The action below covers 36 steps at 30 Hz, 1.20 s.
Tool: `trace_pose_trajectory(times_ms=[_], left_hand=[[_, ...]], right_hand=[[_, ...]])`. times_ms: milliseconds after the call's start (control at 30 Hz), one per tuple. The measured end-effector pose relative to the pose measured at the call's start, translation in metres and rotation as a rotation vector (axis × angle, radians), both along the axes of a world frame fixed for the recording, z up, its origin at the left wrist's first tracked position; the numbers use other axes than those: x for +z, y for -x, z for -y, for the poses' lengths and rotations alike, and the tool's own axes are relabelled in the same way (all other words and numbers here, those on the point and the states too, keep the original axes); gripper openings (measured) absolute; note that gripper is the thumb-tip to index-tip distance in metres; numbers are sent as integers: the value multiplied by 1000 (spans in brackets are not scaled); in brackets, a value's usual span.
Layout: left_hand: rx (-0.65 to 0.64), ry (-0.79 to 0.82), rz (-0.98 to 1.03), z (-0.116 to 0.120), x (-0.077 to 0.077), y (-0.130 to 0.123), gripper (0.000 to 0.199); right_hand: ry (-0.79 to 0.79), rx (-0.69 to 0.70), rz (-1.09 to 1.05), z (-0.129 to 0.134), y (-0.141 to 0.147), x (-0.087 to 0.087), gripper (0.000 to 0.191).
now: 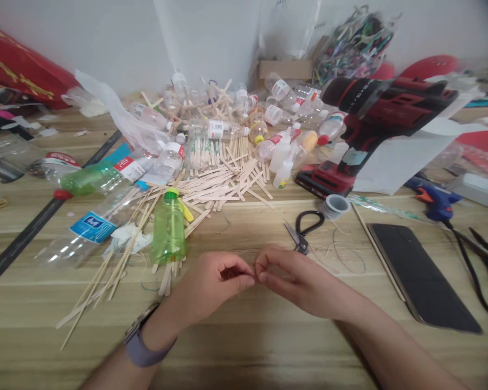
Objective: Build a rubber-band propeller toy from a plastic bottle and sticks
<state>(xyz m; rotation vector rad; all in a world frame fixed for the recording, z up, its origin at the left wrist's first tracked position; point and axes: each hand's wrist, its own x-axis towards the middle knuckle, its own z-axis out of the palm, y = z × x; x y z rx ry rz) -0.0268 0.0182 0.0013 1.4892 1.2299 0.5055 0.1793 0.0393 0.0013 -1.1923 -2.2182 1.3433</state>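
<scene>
Holds the left hand (211, 284) and right hand (305, 284) tip to tip above the pale wooden table (268, 346), thumb and forefinger closed on each. Perhaps pinches something very thin, like thread; cannot tell for sure, being too small and blurred.

Shows, just beyond the right hand, black-handled metal scissors (302, 245) lying out of grasp, with fine loose thread (365, 264) and a grey tape roll (329, 208) near them. Shows, beyond the left hand, a capped green plastic bottle (168, 230), and farther out a heap of flat pale wooden sticks (228, 184), loose and unjoined.

Has a black phone (425, 276) to the right of the right hand, and a red-and-black cordless drill (402, 105) farther beyond, untouched. Suggests fine finger work underway; shows no clear finished result near the hands, leaving the remaining amount impossible to judge.
</scene>
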Motion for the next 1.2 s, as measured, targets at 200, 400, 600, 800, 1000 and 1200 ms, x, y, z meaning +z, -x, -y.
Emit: trace_pose_trajectory(times_ms=[200, 400, 600, 800, 1000, 1200], left_hand=[[-38, 34, 39, -2, -1, 2, 14], [-90, -8, -13, -3, -2, 5, 20], [-141, -183, -129, -3, 1, 3, 23], [-214, -354, -222, -1, -2, 1, 24], [-184, -324, -225, 0, -1, 3, 24], [-182, -473, -350, 2, -4, 1, 31]], right_hand=[[-64, 23, -25, 2, -1, -1, 12], [-147, 18, -41, 2, -1, -4, 9], [-237, 20, -29, 1, 2, -4, 11], [-274, 64, -40, 1, 3, -5, 13], [-313, 83, -59, 1, 2, -4, 13], [-460, 92, 20, 1, 3, -8, 15]])
